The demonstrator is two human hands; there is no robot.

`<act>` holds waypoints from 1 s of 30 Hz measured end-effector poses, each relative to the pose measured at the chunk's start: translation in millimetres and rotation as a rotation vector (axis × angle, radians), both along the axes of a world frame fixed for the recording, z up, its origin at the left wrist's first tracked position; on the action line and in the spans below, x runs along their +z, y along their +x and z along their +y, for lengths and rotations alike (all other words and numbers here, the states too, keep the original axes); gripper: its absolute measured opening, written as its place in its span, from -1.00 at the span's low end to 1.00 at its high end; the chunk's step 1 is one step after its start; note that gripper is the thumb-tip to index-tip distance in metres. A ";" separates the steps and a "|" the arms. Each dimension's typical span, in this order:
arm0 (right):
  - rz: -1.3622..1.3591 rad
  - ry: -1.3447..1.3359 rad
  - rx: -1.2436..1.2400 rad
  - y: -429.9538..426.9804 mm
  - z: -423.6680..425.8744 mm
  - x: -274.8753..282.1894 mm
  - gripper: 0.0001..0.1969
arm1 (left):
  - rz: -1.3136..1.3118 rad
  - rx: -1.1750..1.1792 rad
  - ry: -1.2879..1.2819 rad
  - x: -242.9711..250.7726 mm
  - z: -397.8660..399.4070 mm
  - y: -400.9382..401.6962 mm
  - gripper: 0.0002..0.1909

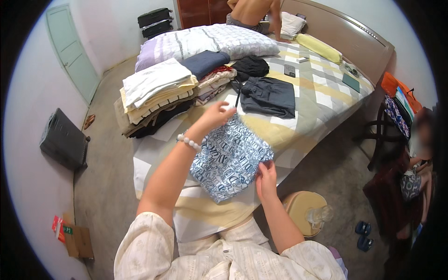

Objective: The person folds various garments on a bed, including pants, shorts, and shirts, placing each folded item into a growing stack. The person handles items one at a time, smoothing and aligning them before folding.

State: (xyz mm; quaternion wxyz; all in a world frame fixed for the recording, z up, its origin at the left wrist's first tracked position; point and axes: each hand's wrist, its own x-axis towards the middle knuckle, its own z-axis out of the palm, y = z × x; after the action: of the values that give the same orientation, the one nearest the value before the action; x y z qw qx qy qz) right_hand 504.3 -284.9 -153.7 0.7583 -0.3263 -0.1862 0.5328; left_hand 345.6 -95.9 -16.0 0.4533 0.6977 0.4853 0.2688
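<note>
A blue-and-white letter-patterned garment (227, 161) lies on the near part of the bed's checked cover. At its right edge, my right hand (266, 178) pinches the fabric between thumb and fingers. My left hand (218, 114) is over the garment's upper edge; whether its fingers grip the cloth cannot be told. Just beyond, folded dark trousers (268, 97) lie beside a bunched black garment (250, 66). Left of these, a stack of folded clothes has a white garment (157, 82) on top, next to a shorter stack topped by folded navy cloth (205, 64).
A large plastic-wrapped bedding bundle (210, 40) lies behind the stacks. One person (253, 14) sits on the bed's far side; another (416, 175) sits at far right. A round stool (304, 213) holding a glass jug stands right of my knees. A phone (289, 70) lies on the bed.
</note>
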 end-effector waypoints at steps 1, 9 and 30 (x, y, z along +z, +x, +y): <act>0.057 -0.023 0.027 2.5 0.9 -12.6 -0.58 | 0.181 0.036 0.158 -23.0 8.3 -3.1 -0.32; 0.351 -0.077 0.378 -21.6 -19.2 -33.4 -0.48 | 0.476 -0.030 0.018 -32.6 3.7 -59.2 -0.06; -1.013 0.165 0.256 -38.3 57.4 154.8 -0.58 | -0.355 0.443 -0.129 33.3 -161.1 -200.0 -0.72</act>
State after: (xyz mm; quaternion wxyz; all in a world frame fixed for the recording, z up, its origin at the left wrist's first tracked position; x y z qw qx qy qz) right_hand 466.0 -227.5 1.1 0.5251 -0.4569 -0.6090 0.3803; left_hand 145.6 -257.0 17.3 0.5048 0.4863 0.5550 0.4479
